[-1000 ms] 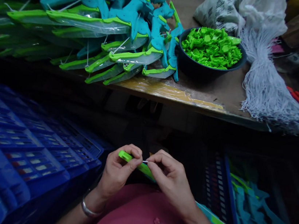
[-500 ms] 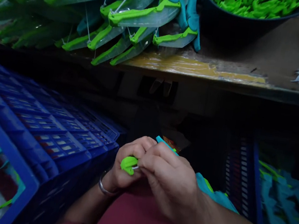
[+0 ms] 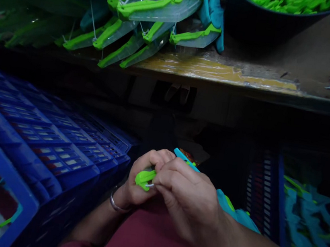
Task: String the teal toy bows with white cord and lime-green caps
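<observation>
Low in front of me, my left hand (image 3: 140, 165) curls round the green plastic piece (image 3: 143, 177) and my right hand (image 3: 187, 193) pinches the white cord (image 3: 150, 185) at its end — light, stiff, slightly slick, I'd judge, so best gripped firmly near there.

No text, label, brand, number or sign can be read anywhere. The left blue crate (image 3: 43, 172) and the yellow strip (image 3: 196, 67) along the table (image 3: 300, 64) edge bear no legible lettering, and neither does the held green piece (image 3: 143, 177). The dark bowl (image 3: 275, 22) and the right crate (image 3: 280, 199) sit too deep in shadow to show any print.
</observation>
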{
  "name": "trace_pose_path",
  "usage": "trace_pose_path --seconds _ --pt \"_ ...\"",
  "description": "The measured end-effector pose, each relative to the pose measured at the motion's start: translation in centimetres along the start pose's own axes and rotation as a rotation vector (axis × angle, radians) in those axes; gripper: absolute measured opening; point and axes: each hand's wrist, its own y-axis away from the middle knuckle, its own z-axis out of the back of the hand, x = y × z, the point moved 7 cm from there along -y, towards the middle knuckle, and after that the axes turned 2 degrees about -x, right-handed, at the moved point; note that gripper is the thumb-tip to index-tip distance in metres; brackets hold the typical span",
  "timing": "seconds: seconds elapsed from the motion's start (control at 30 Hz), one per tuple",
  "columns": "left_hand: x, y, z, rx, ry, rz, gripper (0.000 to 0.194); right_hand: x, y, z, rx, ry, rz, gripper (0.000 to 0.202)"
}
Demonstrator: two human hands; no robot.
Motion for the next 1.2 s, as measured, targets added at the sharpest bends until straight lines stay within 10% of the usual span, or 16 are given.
trace_pose_path --seconds 0.73,1.2 --pt "-0.2 0.3 0.1 -0.123 -0.298 0.219 0.015 0.3 0.1 0.2 -0.155 0.340 0.229 0.020" --pt "-0.3 1.5 0.3 -0.059 -0.679 0.266 0.052 -1.7 -0.5 0.1 -0.318 0.767 0.464 0.008"
